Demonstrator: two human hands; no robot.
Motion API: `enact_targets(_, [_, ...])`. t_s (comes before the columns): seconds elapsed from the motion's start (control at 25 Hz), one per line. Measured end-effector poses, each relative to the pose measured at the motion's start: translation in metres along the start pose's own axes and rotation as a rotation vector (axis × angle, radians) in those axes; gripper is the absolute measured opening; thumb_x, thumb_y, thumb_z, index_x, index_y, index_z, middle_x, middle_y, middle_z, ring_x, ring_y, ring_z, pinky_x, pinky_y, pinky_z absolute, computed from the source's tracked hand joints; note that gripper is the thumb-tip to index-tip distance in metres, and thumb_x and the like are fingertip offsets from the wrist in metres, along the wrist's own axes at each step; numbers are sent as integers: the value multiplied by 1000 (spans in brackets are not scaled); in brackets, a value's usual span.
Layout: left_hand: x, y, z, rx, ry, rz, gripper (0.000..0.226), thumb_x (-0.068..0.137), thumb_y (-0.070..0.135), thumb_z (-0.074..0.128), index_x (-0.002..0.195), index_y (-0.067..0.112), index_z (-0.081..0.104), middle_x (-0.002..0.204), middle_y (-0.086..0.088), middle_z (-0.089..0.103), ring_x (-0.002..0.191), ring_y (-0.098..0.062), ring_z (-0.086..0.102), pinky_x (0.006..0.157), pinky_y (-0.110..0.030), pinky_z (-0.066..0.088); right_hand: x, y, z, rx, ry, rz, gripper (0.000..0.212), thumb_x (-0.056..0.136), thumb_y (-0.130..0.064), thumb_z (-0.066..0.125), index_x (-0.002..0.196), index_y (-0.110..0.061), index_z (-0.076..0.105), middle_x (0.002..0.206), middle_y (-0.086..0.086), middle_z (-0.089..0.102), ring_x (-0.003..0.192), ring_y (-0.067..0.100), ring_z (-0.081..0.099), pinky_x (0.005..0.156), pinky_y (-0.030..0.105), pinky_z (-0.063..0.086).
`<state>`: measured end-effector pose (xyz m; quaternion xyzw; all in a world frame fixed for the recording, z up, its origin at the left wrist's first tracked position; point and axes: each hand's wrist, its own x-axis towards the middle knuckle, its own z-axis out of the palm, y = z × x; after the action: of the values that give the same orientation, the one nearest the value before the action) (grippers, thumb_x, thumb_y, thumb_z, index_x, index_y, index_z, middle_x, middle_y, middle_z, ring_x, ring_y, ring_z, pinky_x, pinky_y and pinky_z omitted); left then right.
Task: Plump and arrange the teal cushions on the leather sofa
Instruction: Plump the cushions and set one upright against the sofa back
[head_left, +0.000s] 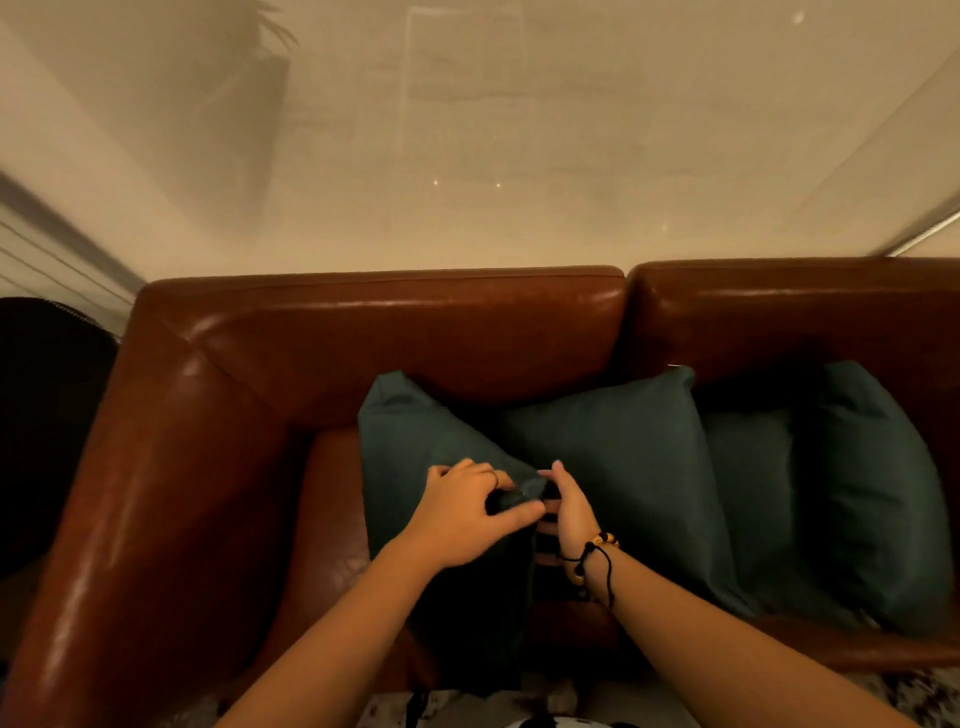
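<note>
Three teal cushions stand on the brown leather sofa (363, 332). The left cushion (410, 447) leans against the backrest near the armrest. My left hand (467, 512) and my right hand (569, 512) both pinch its near right corner, fingers closed on the fabric. A beaded bracelet and black cord sit on my right wrist. The middle cushion (623, 457) stands just right of my hands, touching the left one. The right cushion (878, 488) leans at the far right. A darker teal patch between the middle and right cushions may be another cushion; I cannot tell.
The sofa's broad left armrest (156, 493) runs down the left side. A pale glossy wall (467, 156) rises right behind the backrest. A dark rounded object (47, 415) sits beyond the armrest at far left. Patterned floor (467, 706) shows below the seat.
</note>
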<state>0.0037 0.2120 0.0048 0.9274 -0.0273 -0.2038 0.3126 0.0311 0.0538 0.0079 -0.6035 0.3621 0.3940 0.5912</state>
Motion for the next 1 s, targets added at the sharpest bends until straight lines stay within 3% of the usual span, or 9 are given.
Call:
enact_targets(0.12, [-33, -31, -15, -505, 354, -292, 58, 79, 82, 49, 77, 29, 73, 75, 5, 73, 79, -7, 67, 86, -44, 50, 3, 3, 22, -341, -92, 66, 51, 93, -64, 53, 128, -27, 53, 124, 13, 61, 109, 30, 60, 90, 52, 49])
enact_targets(0.2, [-49, -51, -20, -458, 643, -602, 63, 67, 74, 69, 109, 27, 71, 112, -2, 70, 106, -19, 64, 96, -43, 50, 9, 7, 39, -422, -92, 77, 71, 86, -60, 67, 146, -30, 41, 147, 12, 49, 127, 37, 52, 96, 61, 48])
enact_targets(0.28, [-58, -68, -19, -695, 604, -986, 111, 52, 62, 90, 146, 23, 44, 143, -10, 51, 129, -32, 51, 108, -43, 44, 7, 13, 59, -337, -157, 145, 92, 82, -55, 75, 157, -42, 23, 160, 5, 36, 139, 42, 39, 95, 67, 42])
enact_targets(0.36, [-64, -85, -10, -1240, 498, -1172, 142, 37, 51, 100, 154, 19, 25, 145, -11, 50, 125, -35, 57, 103, -48, 49, 6, 20, 76, -316, -238, 163, 99, 77, -53, 78, 157, -47, 19, 160, 2, 37, 141, 43, 38, 102, 75, 32])
enact_targets(0.44, [-68, -95, -6, -1443, 451, -1172, 140, 33, 45, 102, 151, 16, 31, 137, -11, 58, 115, -37, 64, 94, -56, 55, 6, 26, 86, -346, -285, 149, 98, 75, -54, 78, 156, -49, 22, 156, 0, 43, 138, 42, 43, 102, 76, 32])
enact_targets(0.56, [-68, -105, 4, -1384, 447, -1124, 89, 63, 25, 95, 136, 9, 48, 127, -15, 65, 106, -39, 68, 89, -55, 57, 1, 26, 93, -389, -257, 105, 82, 91, -44, 68, 158, -42, 22, 156, 2, 43, 139, 40, 42, 99, 71, 36])
enact_targets(0.68, [-67, -105, 14, -1325, 467, -1032, 59, 84, 21, 79, 136, 7, 54, 129, -15, 66, 110, -35, 67, 97, -51, 55, 0, 28, 91, -443, -235, 80, 79, 89, -48, 68, 156, -45, 27, 155, -1, 44, 138, 39, 43, 96, 75, 41])
enact_targets(0.88, [-102, -118, 0, -983, 517, -882, 43, 102, 32, 55, 136, 6, 58, 131, -15, 65, 119, -35, 62, 103, -49, 50, -16, 33, 99, -626, -325, -72, 80, 81, -55, 73, 149, -48, 31, 146, -9, 48, 118, 24, 57, 84, 65, 56])
enact_targets(1.0, [-134, -138, -21, -978, 505, -822, 35, 102, 36, 55, 130, 17, 63, 124, -8, 69, 115, -32, 65, 103, -53, 50, -17, 29, 110, -649, -424, -85, 64, 86, -45, 73, 140, -43, 38, 134, -11, 53, 111, 16, 58, 92, 59, 55])
